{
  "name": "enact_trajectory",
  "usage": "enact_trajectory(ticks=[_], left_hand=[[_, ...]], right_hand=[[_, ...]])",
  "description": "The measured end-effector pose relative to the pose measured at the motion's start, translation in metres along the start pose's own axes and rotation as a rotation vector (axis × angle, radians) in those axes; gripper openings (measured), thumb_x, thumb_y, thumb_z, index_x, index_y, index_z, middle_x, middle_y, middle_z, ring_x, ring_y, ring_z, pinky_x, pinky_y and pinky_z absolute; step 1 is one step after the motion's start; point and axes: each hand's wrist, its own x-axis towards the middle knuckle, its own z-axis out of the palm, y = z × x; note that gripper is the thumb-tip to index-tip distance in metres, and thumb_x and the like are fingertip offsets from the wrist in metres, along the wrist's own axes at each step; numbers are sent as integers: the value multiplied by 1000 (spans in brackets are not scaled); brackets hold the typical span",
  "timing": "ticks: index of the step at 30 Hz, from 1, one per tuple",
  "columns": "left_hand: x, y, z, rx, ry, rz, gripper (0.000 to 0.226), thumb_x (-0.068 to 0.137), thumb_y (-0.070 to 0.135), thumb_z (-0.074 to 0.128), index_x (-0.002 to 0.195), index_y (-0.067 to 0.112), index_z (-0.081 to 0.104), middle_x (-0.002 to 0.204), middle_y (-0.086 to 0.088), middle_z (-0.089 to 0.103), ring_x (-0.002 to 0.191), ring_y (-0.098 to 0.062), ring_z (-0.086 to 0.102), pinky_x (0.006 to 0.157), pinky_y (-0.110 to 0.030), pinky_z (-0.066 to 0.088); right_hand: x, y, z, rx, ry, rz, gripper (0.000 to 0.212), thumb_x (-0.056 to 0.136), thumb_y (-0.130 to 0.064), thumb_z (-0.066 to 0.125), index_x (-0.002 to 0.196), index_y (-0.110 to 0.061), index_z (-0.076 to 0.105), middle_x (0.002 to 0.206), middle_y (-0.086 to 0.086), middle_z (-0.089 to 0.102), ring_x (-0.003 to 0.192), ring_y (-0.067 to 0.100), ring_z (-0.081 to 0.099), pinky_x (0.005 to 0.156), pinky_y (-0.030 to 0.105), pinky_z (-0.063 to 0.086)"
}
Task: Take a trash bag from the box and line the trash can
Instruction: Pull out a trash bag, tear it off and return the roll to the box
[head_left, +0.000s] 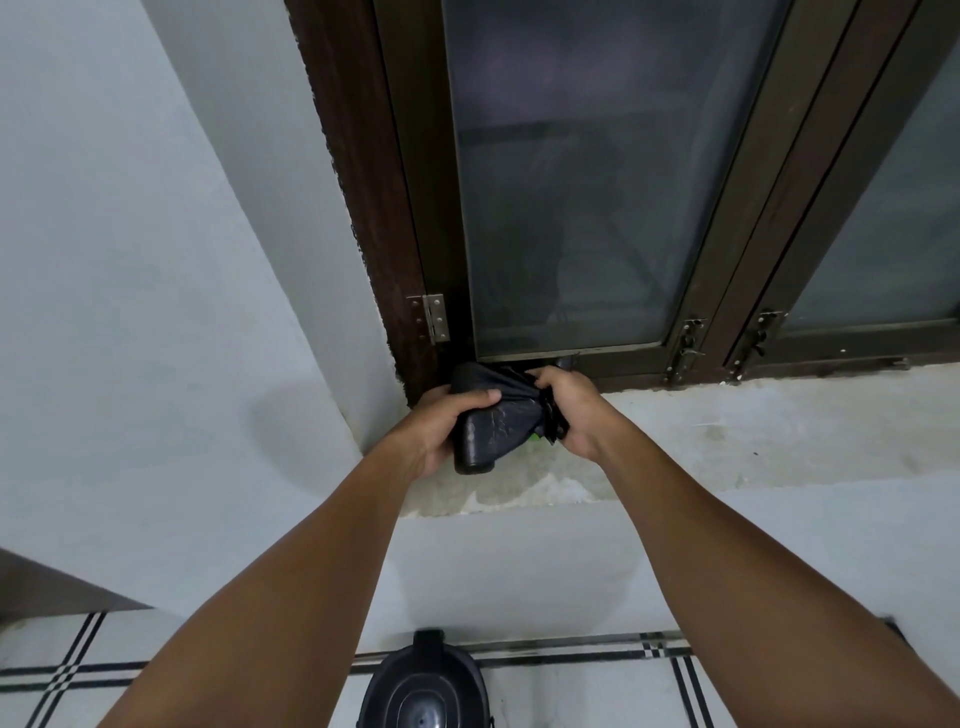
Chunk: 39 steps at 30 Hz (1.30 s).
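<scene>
At frame centre, your left hand (441, 426) and right hand (569, 410) clench the black plastic trash-bag bundle (493, 421) on the sill; the black lidded trash can (423, 691), bottom centre, remains unlined.

Window sill (727, 441): bare grey concrete, rough and stained, ran along the base of the dark-framed window, with its front edge meeting the white wall below. At its left corner, against the frame, sat a black plastic bundle of trash bags (493, 426); whether it rested on the sill or was lifted clear couldn't be told. A small green bit (535, 439) showed just beside the bundle, low on its right side. Floor (571, 696): white tiles with black striped lines crossing. A black trash can (423, 686) stood on it near the wall, right under the sill, lid closed.
</scene>
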Motion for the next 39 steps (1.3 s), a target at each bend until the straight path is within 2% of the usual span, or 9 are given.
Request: enact_trajectory(ticks=[5, 10, 14, 17, 20, 22, 25, 30, 39], left_hand=[[-1, 1, 5, -6, -9, -37, 40, 85, 24, 78, 122, 11, 69, 113, -14, 77, 101, -29, 74, 84, -38, 58], [-6, 3, 1, -77, -46, -85, 44, 86, 26, 59, 127, 12, 67, 123, -15, 73, 115, -33, 67, 99, -44, 52], [-6, 0, -3, -79, -97, -72, 49, 86, 15, 48, 133, 10, 61, 128, -18, 69, 118, -37, 64, 103, -51, 51], [-2, -4, -4, -28, -120, -24, 51, 83, 15, 64, 134, 8, 61, 132, -21, 67, 122, -40, 64, 105, -53, 51], [-1, -4, -5, 12, -46, 17, 61, 75, 25, 84, 131, 9, 64, 122, -18, 73, 113, -35, 70, 90, -42, 58], [-2, -4, -4, 42, -8, 19, 66, 71, 31, 89, 129, 12, 65, 116, -14, 76, 106, -33, 73, 81, -38, 58], [-1, -2, 0, 52, 13, 6, 60, 73, 30, 90, 126, 14, 66, 110, -11, 78, 102, -31, 75, 84, -42, 60], [-1, 0, 9, 48, 39, 64, 57, 75, 26, 89, 126, 18, 64, 110, -9, 78, 102, -28, 75, 97, -47, 58], [-7, 7, 3, 2, 206, -45, 39, 82, 32, 64, 119, 19, 64, 112, -14, 73, 102, -35, 69, 81, -41, 55]], right_hand=[[6, 6, -5, -140, -214, 43, 99, 55, -54, 98, 134, -10, 60, 120, 11, 76, 107, 27, 75, 102, 47, 57], [8, 11, -15, -243, -250, -25, 61, 70, -35, 94, 120, -6, 73, 111, 11, 79, 107, 27, 75, 105, 44, 54], [7, 14, -17, -158, -153, 18, 71, 69, -36, 91, 128, -9, 61, 114, 12, 77, 99, 26, 76, 73, 35, 61], [4, 10, -18, -36, -145, 33, 28, 89, -24, 71, 110, -6, 68, 107, 14, 74, 89, 26, 69, 73, 37, 55], [0, 6, -18, 108, -136, 47, 17, 95, -16, 62, 105, -5, 69, 99, 16, 73, 89, 28, 69, 89, 43, 58], [0, 5, -17, 138, -132, 40, 9, 97, -12, 60, 98, -7, 67, 93, 14, 73, 80, 25, 71, 74, 37, 60], [0, 5, -13, 130, -153, 22, 10, 99, -14, 61, 92, -11, 68, 95, 12, 74, 79, 22, 74, 67, 32, 57], [-2, 7, -13, 125, -280, -42, 45, 91, -24, 79, 131, -6, 66, 124, 18, 74, 116, 31, 71, 102, 44, 56], [5, 12, -27, 152, -19, -87, 18, 103, -11, 59, 110, -13, 76, 120, 17, 74, 108, 31, 71, 87, 42, 57]])
